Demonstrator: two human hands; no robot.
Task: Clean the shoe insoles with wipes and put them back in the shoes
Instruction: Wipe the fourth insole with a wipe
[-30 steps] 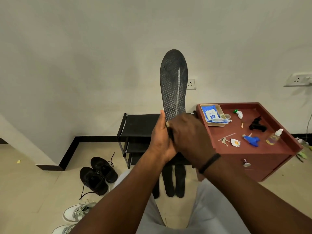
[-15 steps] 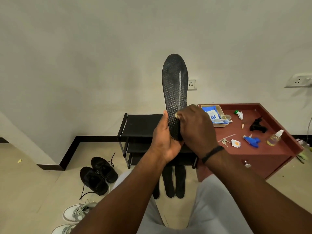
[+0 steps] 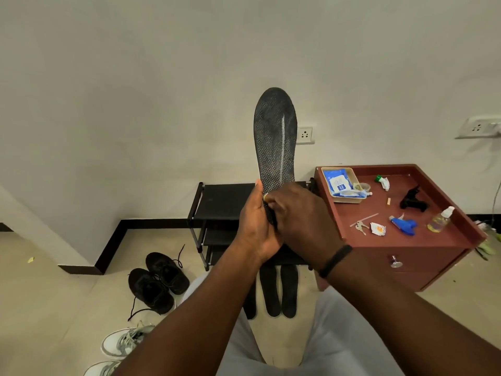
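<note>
While the left hand (image 3: 256, 226) grips the heel end of a black insole (image 3: 275, 137) and holds it upright before the wall, the right hand (image 3: 301, 215) lies curled over the same lower end. A small pale scrap shows at the right fingertips (image 3: 267, 196); it appears to be a wipe pinched against the insole, but most of it is hidden. The insole's dotted face is turned to the camera, with a pale streak running down its right half.

Three more insoles (image 3: 273, 291) lie side by side on the floor, below the hands, their upper ends hidden by the arms. A black rack (image 3: 225, 199) stands against the wall behind the hands.

A pair of black shoes (image 3: 158, 283) sits on the floor to the left of the rack, laces loose. A pair of white shoes (image 3: 122, 343) lies nearer the camera, at the lower left.

A red-brown table (image 3: 447, 240) stands just right of the rack. On it: a shallow tray (image 3: 352, 198) with a blue wipes pack (image 3: 337, 183), keys (image 3: 360, 226), a blue sprayer (image 3: 405, 225), a small clear bottle (image 3: 439, 219) and a black object (image 3: 413, 200) that cannot be identified.

A black band (image 3: 334, 260) circles the right wrist.
</note>
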